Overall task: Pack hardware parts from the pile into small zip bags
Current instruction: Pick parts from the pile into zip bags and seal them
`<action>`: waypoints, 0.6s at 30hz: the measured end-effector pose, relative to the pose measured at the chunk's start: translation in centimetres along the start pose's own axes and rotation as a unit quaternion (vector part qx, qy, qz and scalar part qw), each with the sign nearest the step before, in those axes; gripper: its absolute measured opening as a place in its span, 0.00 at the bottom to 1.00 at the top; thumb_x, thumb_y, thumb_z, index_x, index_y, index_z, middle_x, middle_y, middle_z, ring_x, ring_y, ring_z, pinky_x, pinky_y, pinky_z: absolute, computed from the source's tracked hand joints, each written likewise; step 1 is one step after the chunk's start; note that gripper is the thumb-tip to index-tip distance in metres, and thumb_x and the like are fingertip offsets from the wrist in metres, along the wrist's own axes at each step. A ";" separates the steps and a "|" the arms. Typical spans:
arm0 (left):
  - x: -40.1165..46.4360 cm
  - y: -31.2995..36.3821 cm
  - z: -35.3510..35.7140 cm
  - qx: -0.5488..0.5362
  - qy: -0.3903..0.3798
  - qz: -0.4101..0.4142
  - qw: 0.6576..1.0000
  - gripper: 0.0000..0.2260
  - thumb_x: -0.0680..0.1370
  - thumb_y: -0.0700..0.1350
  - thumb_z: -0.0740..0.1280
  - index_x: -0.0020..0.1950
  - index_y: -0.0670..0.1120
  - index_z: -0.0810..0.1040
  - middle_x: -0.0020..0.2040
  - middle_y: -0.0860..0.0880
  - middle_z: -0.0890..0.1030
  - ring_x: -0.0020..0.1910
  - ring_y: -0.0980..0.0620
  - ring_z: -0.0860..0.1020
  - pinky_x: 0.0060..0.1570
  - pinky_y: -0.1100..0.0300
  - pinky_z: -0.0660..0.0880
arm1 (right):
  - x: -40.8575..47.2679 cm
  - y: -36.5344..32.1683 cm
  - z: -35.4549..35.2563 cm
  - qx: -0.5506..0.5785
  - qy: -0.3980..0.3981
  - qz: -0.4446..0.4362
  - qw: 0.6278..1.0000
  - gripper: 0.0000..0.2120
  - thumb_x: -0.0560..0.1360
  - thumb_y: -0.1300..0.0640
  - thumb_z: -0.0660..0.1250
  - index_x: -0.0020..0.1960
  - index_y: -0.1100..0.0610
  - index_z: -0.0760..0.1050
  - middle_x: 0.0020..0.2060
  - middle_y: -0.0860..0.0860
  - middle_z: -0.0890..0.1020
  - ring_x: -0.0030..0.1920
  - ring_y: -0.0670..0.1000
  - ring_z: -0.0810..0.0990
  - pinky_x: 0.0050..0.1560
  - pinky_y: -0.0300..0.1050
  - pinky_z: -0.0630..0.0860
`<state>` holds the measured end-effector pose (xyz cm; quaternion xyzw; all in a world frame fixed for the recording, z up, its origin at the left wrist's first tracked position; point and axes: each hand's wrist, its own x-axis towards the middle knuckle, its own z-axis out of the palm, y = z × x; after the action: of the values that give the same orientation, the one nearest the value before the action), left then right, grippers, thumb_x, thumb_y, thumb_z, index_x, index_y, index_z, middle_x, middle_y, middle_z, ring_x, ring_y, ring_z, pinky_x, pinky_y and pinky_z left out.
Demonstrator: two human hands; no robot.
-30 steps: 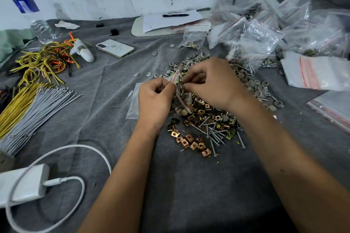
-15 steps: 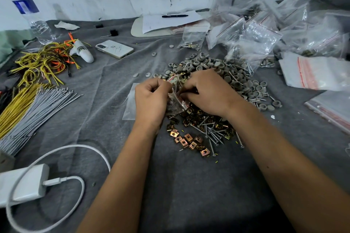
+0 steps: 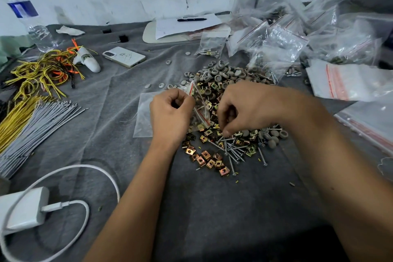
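A left hand (image 3: 170,112) pinches a small zip bag (image 3: 200,104) upright over the pile of parts (image 3: 223,134); the right hand (image 3: 244,108), fingers curled, picks among the screws (image 3: 234,151), its catch hidden.

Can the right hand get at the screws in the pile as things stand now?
Probably yes: the right hand already hovers over the pile, its fingertips just above the screws, which lie uncovered.

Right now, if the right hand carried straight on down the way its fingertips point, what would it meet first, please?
Most likely the brass clips in the hardware pile under the right hand; the gap between them is hard to judge.
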<state>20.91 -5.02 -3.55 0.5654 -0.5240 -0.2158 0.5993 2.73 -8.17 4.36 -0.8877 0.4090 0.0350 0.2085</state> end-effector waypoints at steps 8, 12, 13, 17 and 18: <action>0.2 0.0 -0.4 -0.031 0.008 -0.019 0.999 0.12 0.72 0.41 0.68 0.34 0.34 0.73 0.30 0.38 0.72 0.31 0.46 0.70 0.32 0.47 0.69 | 0.4 -1.7 1.5 -0.060 -0.013 0.005 0.998 0.07 0.71 0.55 0.80 0.45 0.48 0.84 0.33 0.41 0.78 0.36 0.41 0.77 0.38 0.40 0.73; 0.3 -0.1 -0.5 -0.038 0.007 -0.022 0.999 0.13 0.73 0.40 0.68 0.35 0.31 0.71 0.30 0.42 0.71 0.31 0.49 0.68 0.33 0.56 0.65 | 0.2 -1.4 1.6 -0.039 -0.035 0.024 0.998 0.05 0.72 0.56 0.79 0.42 0.49 0.84 0.36 0.41 0.81 0.40 0.43 0.81 0.43 0.41 0.79; 0.3 -0.1 -0.5 -0.036 0.009 -0.023 0.999 0.13 0.73 0.39 0.68 0.35 0.31 0.71 0.30 0.43 0.71 0.31 0.49 0.68 0.33 0.57 0.65 | 0.2 -1.3 1.6 -0.039 -0.035 0.024 0.998 0.04 0.73 0.56 0.79 0.43 0.49 0.84 0.36 0.41 0.82 0.40 0.43 0.81 0.43 0.40 0.78; 0.3 -0.2 -0.5 -0.025 0.010 -0.015 1.000 0.13 0.75 0.36 0.68 0.35 0.30 0.70 0.30 0.43 0.70 0.31 0.50 0.67 0.33 0.58 0.64 | 0.3 -1.1 2.0 -0.048 -0.040 0.021 0.998 0.03 0.74 0.56 0.78 0.44 0.49 0.84 0.39 0.42 0.82 0.42 0.44 0.81 0.42 0.39 0.77; 0.3 -0.2 -0.5 -0.025 0.008 -0.012 1.000 0.13 0.75 0.37 0.68 0.35 0.30 0.71 0.30 0.43 0.70 0.31 0.50 0.67 0.33 0.58 0.64 | 0.3 -1.1 2.0 -0.045 -0.041 0.022 0.998 0.03 0.74 0.56 0.78 0.44 0.50 0.84 0.39 0.42 0.82 0.42 0.44 0.81 0.41 0.39 0.76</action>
<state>21.50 -5.11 -3.50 0.5583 -0.5067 -0.2313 0.6149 4.00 -6.96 2.84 -0.8849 0.4174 0.0938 0.1840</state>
